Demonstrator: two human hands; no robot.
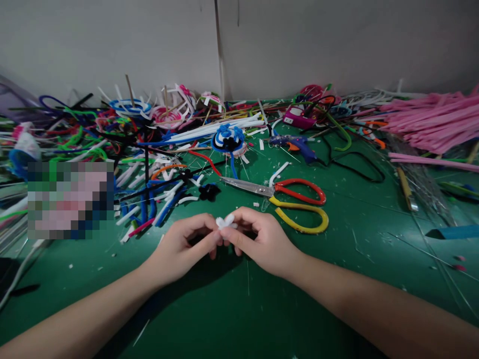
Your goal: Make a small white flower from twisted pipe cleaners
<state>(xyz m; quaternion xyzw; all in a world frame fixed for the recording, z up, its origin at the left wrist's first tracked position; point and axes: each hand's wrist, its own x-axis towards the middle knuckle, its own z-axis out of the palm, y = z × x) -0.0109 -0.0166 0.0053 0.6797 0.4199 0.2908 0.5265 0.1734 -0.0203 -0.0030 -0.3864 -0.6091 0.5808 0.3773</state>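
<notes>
Between the fingertips of both hands is a small white pipe-cleaner piece (226, 221), bent into several short petal-like loops. My left hand (190, 244) pinches it from the left, and my right hand (259, 241) pinches it from the right. Its lower part is hidden behind the thumbs. Just beyond the hands lie scissors (273, 190) with one red and one yellow handle, blades pointing left. A black pipe-cleaner flower (209, 192) rests left of the blade tips. Farther back sits a blue, white and black pipe-cleaner flower (228, 139).
Cut blue and white pipe-cleaner pieces (149, 199) are heaped at the left. A blue glue gun (295, 145) lies behind the scissors. A large bundle of pink pipe cleaners (434, 119) fills the far right. Loose thin wires and scraps dot the green table (239, 309). A wall stands behind.
</notes>
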